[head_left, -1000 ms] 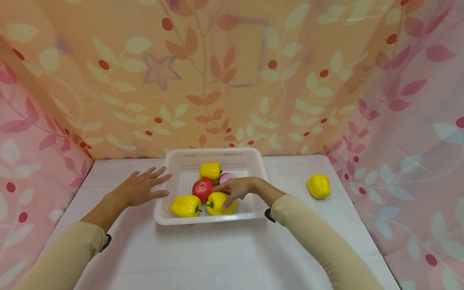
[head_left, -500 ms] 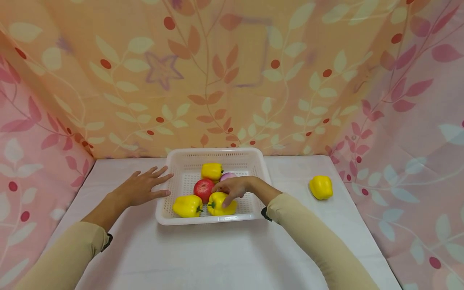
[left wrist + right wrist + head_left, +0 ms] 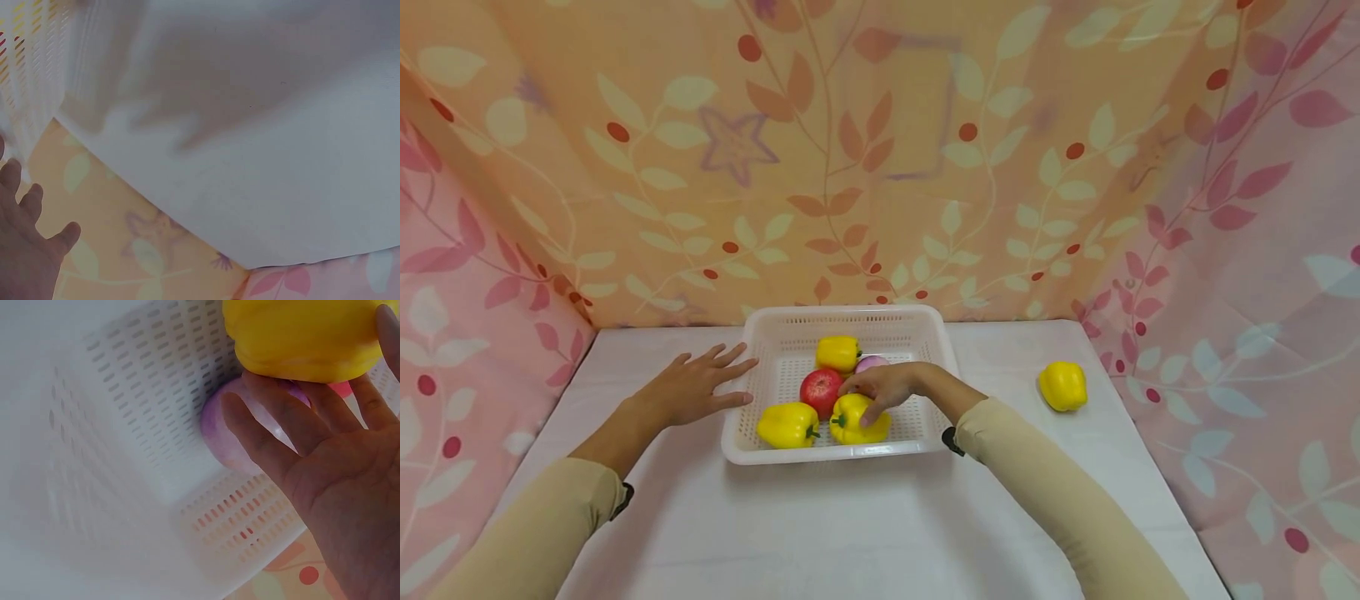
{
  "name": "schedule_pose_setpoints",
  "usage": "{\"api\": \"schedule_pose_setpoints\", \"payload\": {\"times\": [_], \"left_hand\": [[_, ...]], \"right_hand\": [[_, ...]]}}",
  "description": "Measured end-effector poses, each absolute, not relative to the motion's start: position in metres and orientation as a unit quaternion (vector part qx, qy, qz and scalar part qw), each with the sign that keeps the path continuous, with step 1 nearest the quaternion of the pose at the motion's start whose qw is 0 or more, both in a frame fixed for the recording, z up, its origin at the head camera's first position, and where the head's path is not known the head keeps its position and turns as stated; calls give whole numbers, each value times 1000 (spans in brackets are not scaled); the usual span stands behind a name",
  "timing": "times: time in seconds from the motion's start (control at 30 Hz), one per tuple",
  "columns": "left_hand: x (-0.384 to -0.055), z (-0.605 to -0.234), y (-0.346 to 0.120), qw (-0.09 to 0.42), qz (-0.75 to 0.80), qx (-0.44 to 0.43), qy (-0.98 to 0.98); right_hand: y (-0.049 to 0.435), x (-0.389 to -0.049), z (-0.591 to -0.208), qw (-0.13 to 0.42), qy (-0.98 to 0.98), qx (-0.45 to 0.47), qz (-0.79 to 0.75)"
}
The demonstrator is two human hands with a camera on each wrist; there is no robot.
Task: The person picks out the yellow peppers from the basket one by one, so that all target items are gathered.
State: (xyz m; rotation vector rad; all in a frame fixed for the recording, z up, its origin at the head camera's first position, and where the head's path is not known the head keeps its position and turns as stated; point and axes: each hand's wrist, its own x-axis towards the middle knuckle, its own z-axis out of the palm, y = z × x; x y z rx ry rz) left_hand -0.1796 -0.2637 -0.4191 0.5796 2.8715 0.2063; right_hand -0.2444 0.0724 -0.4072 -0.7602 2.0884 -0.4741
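A white plastic basket (image 3: pixel 838 455) stands at the back of the table. Inside, my right hand (image 3: pixel 883 390) grips a yellow bell pepper (image 3: pixel 853 423) near the front wall, thumb on one side and fingers on the other. In the right wrist view the fingers lie against that bell pepper (image 3: pixel 306 337), beside a purple round item (image 3: pixel 228 434). A red apple-like fruit (image 3: pixel 821 392) and two more yellow bell peppers, one at the front left (image 3: pixel 786 426) and one behind (image 3: pixel 837 354), lie around it. My left hand (image 3: pixel 696 390) is spread with straight fingers at the basket's left rim.
Another yellow bell pepper (image 3: pixel 1063 386) lies on the white-covered table (image 3: pixel 865 525), right of the basket. Floral curtains (image 3: pixel 827 167) close off the back and both sides.
The head view has shifted slightly. My right hand stays on the yellow bell pepper, which has hardly moved, and my left hand keeps its place at the rim.
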Motion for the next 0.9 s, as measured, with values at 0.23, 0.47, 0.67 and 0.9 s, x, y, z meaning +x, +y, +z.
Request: {"api": "schedule_pose_setpoints", "payload": {"times": [0.23,0.47,0.67,0.9], "left_hand": [[-179,-415,-263,101,63,199,973],[-177,-412,-261,93,60,206,972],[-176,-412,-262,85,61,213,972],[-176,-414,-261,84,59,213,972]], "right_hand": [[80,-247,-398,420,833,-290,-214],[92,-249,-383,402,829,-299,-249],[111,-254,-369,376,836,-291,-274],[146,-263,-355,329,850,-257,-320]]}}
